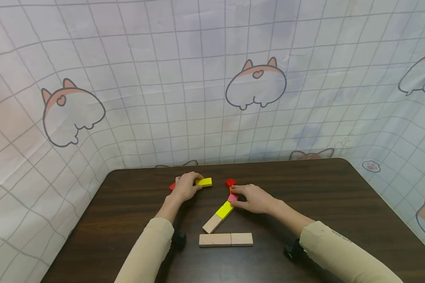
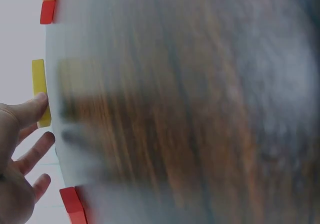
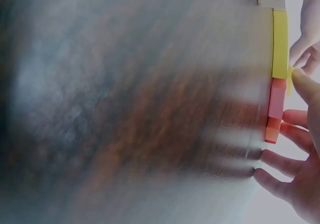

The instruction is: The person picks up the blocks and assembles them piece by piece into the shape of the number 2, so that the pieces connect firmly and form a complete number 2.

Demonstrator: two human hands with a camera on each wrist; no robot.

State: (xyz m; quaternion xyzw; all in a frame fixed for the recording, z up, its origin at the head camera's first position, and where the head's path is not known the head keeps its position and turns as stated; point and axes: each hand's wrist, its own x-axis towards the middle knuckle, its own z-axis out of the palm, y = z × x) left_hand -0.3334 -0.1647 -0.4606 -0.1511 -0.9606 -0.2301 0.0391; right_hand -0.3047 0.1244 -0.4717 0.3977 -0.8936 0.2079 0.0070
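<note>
At the back of the table, my left hand [image 1: 187, 186] pinches one end of a yellow block [image 1: 204, 182] between thumb and fingers. A red block [image 1: 172, 186] shows just left of that hand, partly hidden by it. My right hand [image 1: 254, 198] touches the right side of a slanting row of blocks with extended fingers. In that row, a red block [image 1: 230, 182] is at the far end, then an orange block [image 1: 231, 190] partly covered by fingertips, a pink block [image 1: 232, 197], a yellow block [image 1: 224, 210] and a plain wooden block [image 1: 212, 223].
Two plain wooden blocks, a longer one [image 1: 215, 240] and a shorter one [image 1: 242, 239], lie end to end nearer the person. The dark wood table [image 1: 127, 236] has a patterned cloth [image 1: 212, 129] hanging behind it and at both sides.
</note>
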